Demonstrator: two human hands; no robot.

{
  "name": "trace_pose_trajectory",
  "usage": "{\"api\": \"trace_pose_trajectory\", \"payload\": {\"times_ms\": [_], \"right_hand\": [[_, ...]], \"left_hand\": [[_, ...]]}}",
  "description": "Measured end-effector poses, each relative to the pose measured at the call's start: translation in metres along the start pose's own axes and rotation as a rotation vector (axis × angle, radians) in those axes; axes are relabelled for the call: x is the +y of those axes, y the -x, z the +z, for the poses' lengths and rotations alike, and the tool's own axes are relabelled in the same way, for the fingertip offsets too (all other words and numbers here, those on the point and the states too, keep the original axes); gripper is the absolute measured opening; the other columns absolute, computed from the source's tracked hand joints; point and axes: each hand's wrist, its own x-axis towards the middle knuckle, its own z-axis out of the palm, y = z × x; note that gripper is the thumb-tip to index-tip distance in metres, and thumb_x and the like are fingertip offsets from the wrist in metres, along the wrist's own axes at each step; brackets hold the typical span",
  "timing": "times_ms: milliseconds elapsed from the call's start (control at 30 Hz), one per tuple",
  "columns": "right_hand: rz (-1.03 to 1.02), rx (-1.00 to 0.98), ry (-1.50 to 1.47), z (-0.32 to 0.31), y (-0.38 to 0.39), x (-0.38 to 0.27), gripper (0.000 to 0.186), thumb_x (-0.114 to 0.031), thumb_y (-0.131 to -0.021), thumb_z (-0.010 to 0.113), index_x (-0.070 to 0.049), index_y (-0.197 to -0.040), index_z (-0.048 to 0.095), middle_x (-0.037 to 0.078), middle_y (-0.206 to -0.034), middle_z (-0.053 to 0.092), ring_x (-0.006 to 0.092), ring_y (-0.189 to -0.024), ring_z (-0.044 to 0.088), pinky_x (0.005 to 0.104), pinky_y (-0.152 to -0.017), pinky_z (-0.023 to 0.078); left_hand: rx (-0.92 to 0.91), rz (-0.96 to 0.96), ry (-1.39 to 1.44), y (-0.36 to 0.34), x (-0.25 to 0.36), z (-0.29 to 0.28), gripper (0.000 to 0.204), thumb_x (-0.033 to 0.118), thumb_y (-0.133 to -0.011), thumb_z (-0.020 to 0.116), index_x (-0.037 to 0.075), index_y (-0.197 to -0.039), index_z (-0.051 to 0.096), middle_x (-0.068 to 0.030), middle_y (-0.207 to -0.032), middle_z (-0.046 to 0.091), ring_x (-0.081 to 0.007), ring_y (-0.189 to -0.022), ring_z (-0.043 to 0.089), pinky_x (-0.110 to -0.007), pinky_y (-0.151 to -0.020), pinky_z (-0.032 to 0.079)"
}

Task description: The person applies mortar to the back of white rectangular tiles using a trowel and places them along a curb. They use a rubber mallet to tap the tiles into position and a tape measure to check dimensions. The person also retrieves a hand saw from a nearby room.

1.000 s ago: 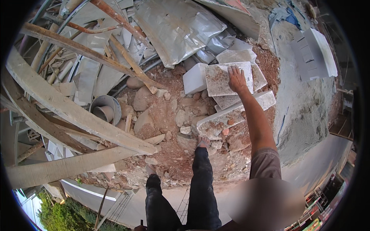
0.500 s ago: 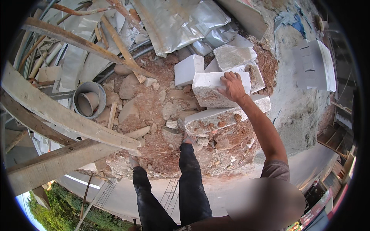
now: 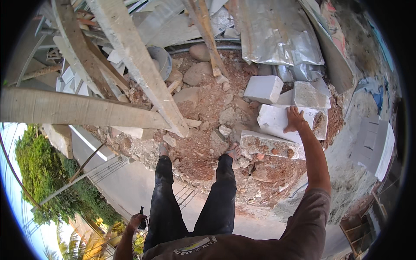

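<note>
My right hand [image 3: 295, 119] lies on a white, brick-shaped block [image 3: 272, 118], its fingers spread over the top face. This block leans among other pale blocks on the rubble. Just nearer lies a long rough block [image 3: 268, 145] with reddish dirt on its side. A white block [image 3: 263, 88] sits beyond to the left, and a chipped grey-white block [image 3: 311, 95] beyond to the right. Low at the left, beside my leg, my left hand [image 3: 135, 222] is closed round a small black object [image 3: 141, 216] with a short upright stub; its kind is unclear.
Wooden beams [image 3: 134, 65] cross the left side, with a grey bucket [image 3: 161, 60] partly behind one. Metal sheeting [image 3: 277, 39] lies at the far side. Stones and red soil [image 3: 195, 147] surround my feet. A pale stack [image 3: 375, 145] stands at the right, near a blue cloth [image 3: 372, 91].
The view has swung, so the blocks appear farther right and my left hand with the black object has come into sight. My right hand stays on the same white block.
</note>
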Motion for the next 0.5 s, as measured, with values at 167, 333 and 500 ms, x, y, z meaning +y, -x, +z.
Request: {"api": "trace_pose_trajectory", "payload": {"times_ms": [167, 333, 500], "right_hand": [[0.050, 0.082, 0.183, 0.069, 0.027, -0.023, 0.120, -0.037, -0.049, 0.095, -0.005, -0.144, 0.029, 0.012, -0.137, 0.042, 0.0321, -0.131, 0.043, 0.0602, -0.105, 0.038], [0.073, 0.122, 0.305, 0.052, 0.079, -0.084, 0.119, -0.037, -0.050, 0.094, -0.007, -0.145, 0.028, 0.011, -0.138, 0.041, 0.0296, -0.134, 0.039, 0.0585, -0.106, 0.037], [0.115, 0.168, 0.194, -0.028, 0.157, -0.115, 0.125, -0.044, -0.050, 0.093, -0.005, -0.147, 0.026, 0.015, -0.142, 0.040, 0.0323, -0.135, 0.038, 0.0597, -0.106, 0.038]], "left_hand": [[0.102, 0.187, -0.243, 0.013, -0.023, -0.014, 0.030, 0.024, -0.090, 0.055, 0.000, -0.095, 0.074, -0.0094, -0.084, 0.070, -0.0175, -0.074, 0.065, -0.034, -0.068, 0.051], [0.057, 0.046, -0.070, 0.024, -0.071, 0.000, 0.035, 0.034, -0.082, 0.057, 0.005, -0.094, 0.072, -0.0097, -0.086, 0.069, -0.0215, -0.075, 0.064, -0.037, -0.068, 0.050], [0.062, 0.204, -0.203, 0.010, -0.068, 0.008, 0.033, 0.029, -0.089, 0.051, 0.008, -0.102, 0.074, -0.0127, -0.099, 0.072, -0.0255, -0.090, 0.067, -0.038, -0.082, 0.052]]}}
